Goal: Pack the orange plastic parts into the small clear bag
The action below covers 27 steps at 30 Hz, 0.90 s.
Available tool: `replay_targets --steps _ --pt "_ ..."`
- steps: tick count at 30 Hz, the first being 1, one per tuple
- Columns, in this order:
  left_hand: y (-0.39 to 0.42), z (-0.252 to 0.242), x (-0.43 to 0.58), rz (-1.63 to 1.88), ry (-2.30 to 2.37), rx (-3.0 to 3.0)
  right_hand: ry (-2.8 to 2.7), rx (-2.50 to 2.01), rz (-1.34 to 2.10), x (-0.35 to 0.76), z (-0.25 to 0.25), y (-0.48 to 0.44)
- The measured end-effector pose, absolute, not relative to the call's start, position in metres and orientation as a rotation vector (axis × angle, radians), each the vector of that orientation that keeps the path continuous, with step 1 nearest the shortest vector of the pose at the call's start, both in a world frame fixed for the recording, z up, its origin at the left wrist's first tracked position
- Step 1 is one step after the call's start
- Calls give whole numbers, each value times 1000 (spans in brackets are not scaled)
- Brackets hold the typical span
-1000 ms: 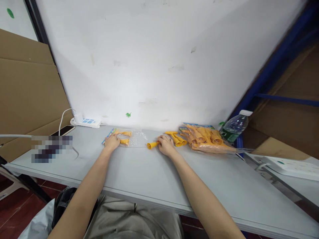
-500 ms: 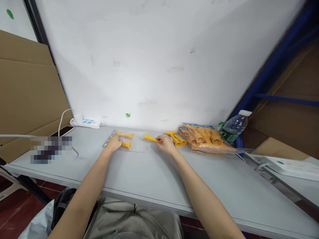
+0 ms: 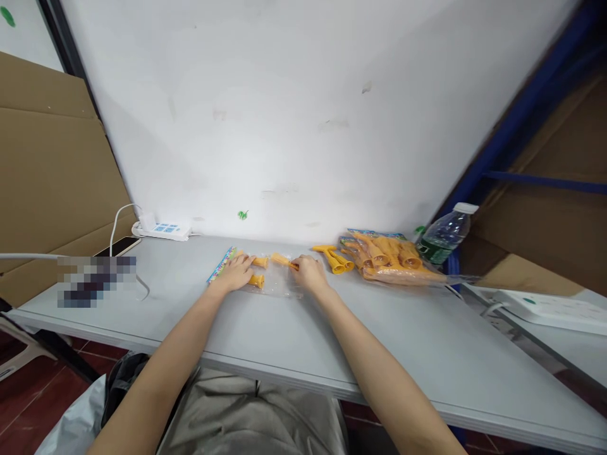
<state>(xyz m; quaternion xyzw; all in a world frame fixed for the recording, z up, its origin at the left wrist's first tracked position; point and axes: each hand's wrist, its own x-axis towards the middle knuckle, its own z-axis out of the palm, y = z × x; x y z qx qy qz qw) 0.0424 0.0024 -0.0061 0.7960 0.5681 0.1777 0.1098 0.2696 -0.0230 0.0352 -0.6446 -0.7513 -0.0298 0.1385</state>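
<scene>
My left hand [image 3: 237, 273] lies flat with its fingers stretched over a clear plastic bag [image 3: 279, 289] that has a colourful printed header. Two yellow horn-shaped plastic pieces [image 3: 257, 281] show inside the bag, partly covered by that hand. In my closed right hand [image 3: 310, 275] is the narrow end of another yellow plastic horn [image 3: 281, 259]. Its flared end points left and appears to be within the bag's right end. Just beyond the right hand lie a few loose yellow horns [image 3: 336, 260].
Filled bags of yellow horns [image 3: 393, 259] are piled at the right, by a plastic bottle [image 3: 446, 237]. At the back left are a white power strip [image 3: 171, 232] and a phone [image 3: 124, 245]. Another power strip [image 3: 554, 309] sits far right. A white wall [image 3: 303, 126] backs the table [image 3: 284, 335].
My right hand has moved a little left, bringing the horn's flared end into the bag's end. My left hand and the bag have shifted right.
</scene>
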Motion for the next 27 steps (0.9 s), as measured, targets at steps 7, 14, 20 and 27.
replay_targets --steps 7,14,20,27 --pt "-3 0 43 492 1661 2365 -2225 -1866 -98 264 37 -27" --pt "-4 -1 41 540 1597 2418 -2218 -1881 -120 261 38 -29" --pt "-4 -1 44 688 1828 2319 -2189 -1679 26 258 22 -19" --pt "5 -8 39 718 1936 2086 -2030 -1448 120 261 2 -6"
